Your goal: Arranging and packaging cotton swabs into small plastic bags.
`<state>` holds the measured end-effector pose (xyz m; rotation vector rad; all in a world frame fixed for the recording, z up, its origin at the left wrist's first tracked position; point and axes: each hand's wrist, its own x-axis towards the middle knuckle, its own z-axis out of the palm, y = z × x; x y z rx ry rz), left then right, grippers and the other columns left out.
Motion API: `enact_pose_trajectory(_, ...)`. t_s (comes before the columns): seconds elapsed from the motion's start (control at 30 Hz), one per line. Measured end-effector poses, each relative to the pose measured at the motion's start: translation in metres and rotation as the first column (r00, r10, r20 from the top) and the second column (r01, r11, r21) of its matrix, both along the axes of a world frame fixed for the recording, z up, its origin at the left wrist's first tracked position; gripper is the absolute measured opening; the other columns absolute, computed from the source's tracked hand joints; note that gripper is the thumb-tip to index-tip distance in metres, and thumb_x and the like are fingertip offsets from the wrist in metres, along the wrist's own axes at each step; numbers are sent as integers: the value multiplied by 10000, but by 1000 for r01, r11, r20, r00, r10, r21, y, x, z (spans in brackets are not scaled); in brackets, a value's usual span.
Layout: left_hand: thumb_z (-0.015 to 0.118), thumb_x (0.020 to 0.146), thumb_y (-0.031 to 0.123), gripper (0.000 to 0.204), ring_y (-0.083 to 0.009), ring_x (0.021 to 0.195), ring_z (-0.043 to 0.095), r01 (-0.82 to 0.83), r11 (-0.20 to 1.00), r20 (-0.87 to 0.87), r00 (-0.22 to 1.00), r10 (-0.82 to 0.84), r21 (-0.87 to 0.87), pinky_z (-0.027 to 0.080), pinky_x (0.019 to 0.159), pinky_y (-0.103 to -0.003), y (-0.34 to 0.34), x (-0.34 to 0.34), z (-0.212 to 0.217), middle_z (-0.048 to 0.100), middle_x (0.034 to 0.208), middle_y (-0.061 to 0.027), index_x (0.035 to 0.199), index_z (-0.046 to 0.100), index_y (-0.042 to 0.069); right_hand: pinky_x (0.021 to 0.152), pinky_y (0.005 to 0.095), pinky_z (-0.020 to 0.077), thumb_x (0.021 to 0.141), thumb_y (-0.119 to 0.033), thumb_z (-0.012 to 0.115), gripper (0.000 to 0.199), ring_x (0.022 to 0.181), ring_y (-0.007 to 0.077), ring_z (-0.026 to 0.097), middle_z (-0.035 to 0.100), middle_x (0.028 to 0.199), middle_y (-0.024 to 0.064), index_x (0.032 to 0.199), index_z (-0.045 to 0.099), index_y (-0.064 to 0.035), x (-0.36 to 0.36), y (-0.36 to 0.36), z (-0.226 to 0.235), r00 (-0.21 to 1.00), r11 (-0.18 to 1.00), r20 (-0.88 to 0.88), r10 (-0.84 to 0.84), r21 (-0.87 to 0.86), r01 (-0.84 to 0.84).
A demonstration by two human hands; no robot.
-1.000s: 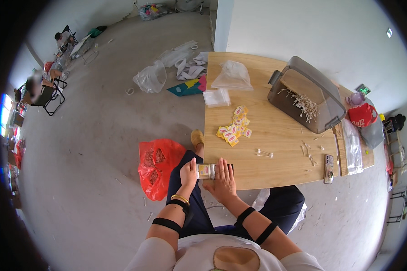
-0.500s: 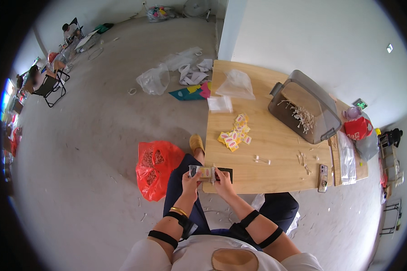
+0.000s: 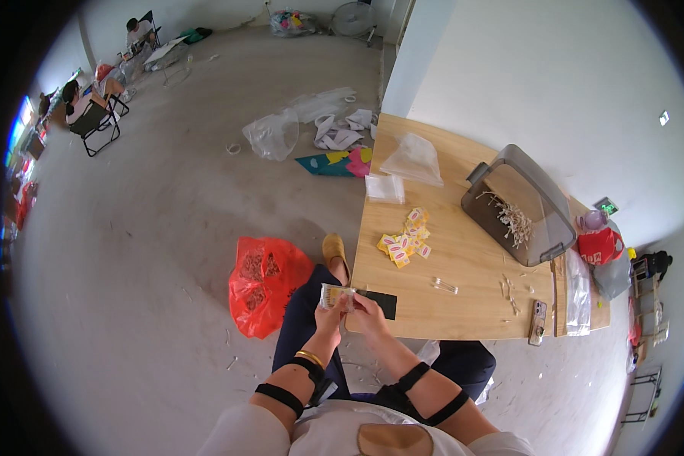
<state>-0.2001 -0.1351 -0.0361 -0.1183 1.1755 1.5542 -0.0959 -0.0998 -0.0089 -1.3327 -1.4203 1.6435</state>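
In front of my lap, over the table's near left corner, I hold a small clear packet of cotton swabs with a yellow and white card in it. My left hand is closed round its lower side. The fingers of my right hand pinch the packet's right end. Just beside the right hand, a flat black thing lies at the table edge. Farther in on the table is a loose pile of yellow and white cards, with a small bundle of cotton swabs to its right.
A grey plastic bin holding loose swabs stands on the wooden table. Clear bags lie behind; a phone sits at the right. On the floor are a filled red bag and plastic scraps. Two people sit far left.
The packet has turned in my hands and more of it is covered by my fingers. My right hand has shifted slightly down and inward. The whole view has swung a little.
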Motion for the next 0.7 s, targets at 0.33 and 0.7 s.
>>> enact_pose_trajectory(0.33, 792, 897, 247, 306, -104, 845, 672, 110, 993, 18, 994, -111, 32, 535, 732, -257, 5, -8, -5, 695, 1003, 6, 1126, 635, 117, 852, 267, 566, 978, -42, 582, 327, 954, 135, 697, 710, 1117, 59, 1300, 639, -29, 14, 10, 29, 997, 894, -75, 34, -444, -64)
enact_pose_trajectory(0.7, 751, 931, 255, 290, -163, 987, 684, 53, 964, 91, 993, -79, 260, 549, 919, -348, -18, -62, 71, 701, 1081, -30, 1150, 631, 107, 789, 256, 518, 959, -169, 699, 190, 861, 85, 627, 692, 965, 14, 1114, 669, -63, -37, 5, 67, 990, 984, -86, 113, -126, -123)
